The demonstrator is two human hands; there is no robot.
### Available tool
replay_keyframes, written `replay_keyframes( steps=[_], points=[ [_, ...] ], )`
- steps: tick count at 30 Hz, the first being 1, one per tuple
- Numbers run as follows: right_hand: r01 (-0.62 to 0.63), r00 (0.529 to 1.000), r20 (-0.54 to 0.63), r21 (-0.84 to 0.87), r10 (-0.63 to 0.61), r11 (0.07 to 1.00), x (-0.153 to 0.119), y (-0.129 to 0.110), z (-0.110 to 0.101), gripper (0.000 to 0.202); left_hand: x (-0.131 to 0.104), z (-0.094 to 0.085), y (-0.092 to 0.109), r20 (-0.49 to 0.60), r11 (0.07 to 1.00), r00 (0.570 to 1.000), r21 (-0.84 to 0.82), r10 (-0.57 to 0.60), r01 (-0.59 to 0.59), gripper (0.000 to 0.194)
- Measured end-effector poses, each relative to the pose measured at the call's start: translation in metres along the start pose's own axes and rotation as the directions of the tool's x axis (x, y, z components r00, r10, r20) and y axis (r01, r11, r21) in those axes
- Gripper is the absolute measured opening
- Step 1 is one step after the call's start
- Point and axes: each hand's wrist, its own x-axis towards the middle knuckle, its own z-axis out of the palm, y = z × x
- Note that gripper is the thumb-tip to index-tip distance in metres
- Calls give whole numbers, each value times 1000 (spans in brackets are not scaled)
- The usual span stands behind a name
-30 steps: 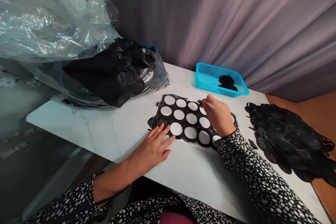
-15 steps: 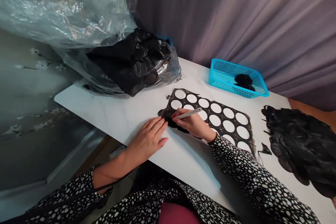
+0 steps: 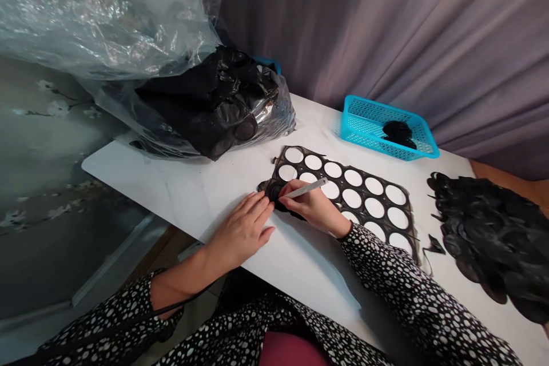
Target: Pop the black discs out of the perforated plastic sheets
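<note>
A thin black sheet [image 3: 362,198] with rows of round holes lies on the white table, which shows through the holes. My right hand [image 3: 312,205] grips a slim white pen-like tool [image 3: 309,187], its lower end at a black disc [image 3: 273,190] in the sheet's near left corner. The tip itself is hidden, so I cannot tell if it is a blade. My left hand [image 3: 244,227] lies flat, fingers stretched out, with its fingertips on the sheet's edge beside that disc.
A clear plastic bag [image 3: 281,104] full of black sheets stands at the back left. A blue basket [image 3: 347,126] holds a few black pieces. At the right lies a heap of black round pieces [image 3: 493,240], with a small black scrap [image 3: 436,245] beside it.
My right hand and the white tool have shifted slightly left around the corner disc, and more of the disc shows. My left hand stays nearly in place.
</note>
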Motion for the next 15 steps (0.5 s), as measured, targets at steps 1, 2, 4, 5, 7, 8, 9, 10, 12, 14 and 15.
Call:
replay_keyframes(
  steps=[1, 2, 4, 5, 7, 8, 9, 10, 12, 14, 15],
  points=[
    [6, 1000, -2, -8, -6, 1000, 0, 0, 0, 15, 0, 0, 0, -1, 1000, 1000, 0, 2, -2, 39],
    [14, 1000, -7, -21, -15, 1000, 0, 0, 1, 14, 0, 1, 0, -3, 1000, 1000, 1, 5, -5, 38],
    [36, 999, -26, -74, -38, 997, -1, -1, 3, 13, 0, 1, 0, -10, 1000, 1000, 6, 12, -12, 37],
    [49, 998, -40, -121, -54, 991, -2, -2, 5, 12, 0, 2, 0, -14, 1000, 1000, 11, 15, -15, 37],
    [75, 994, -60, -253, -93, 965, -6, -7, 10, 11, 0, 2, 0, -20, 1000, 1000, 22, 23, -22, 37],
    [98, 991, -50, -325, -120, 941, -9, -10, 13, 11, 0, 2, -1, -19, 999, 999, 28, 25, -25, 36],
    [129, 989, -22, -391, -150, 911, -11, -13, 15, 11, 0, 2, -1, -17, 999, 999, 32, 28, -28, 35],
    [168, 984, 19, -442, -177, 881, -14, -16, 18, 11, 0, 2, -1, -14, 999, 999, 33, 31, -31, 34],
    [230, 973, 89, -484, -213, 844, -18, -19, 21, 13, 1, 2, -2, -10, 999, 999, 23, 36, -36, 33],
    [207, 977, 61, -454, -202, 867, -19, -19, 20, 12, 0, 2, -2, -19, 999, 999, 3, 35, -35, 34],
    [165, 985, 16, -413, -175, 896, -18, -17, 19, 10, 0, 2, -3, -25, 999, 999, -8, 31, -31, 36]
  ],
)
